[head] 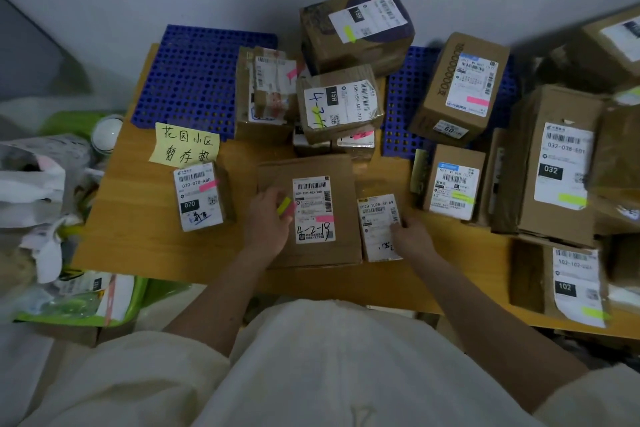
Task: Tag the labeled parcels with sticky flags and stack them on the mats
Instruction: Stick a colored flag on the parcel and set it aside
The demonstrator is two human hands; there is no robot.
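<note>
While the left hand (268, 218) pinches a small pad of yellow and pink sticky flags (285, 207) over the flat cardboard parcel (308, 211) at the middle of the wooden table (138, 218), the right hand (410, 236) grips the near corner of the small labeled parcel (379, 227) just right of that flat parcel. A pink flag (325, 218) already sits on the flat parcel's label. Behind the flat parcel lie two blue perforated mats (194, 80), with flagged boxes stacked between and on them. Left of the flat parcel stands a small box marked 070 (201, 196), below a yellow handwritten note (185, 144).
</note>
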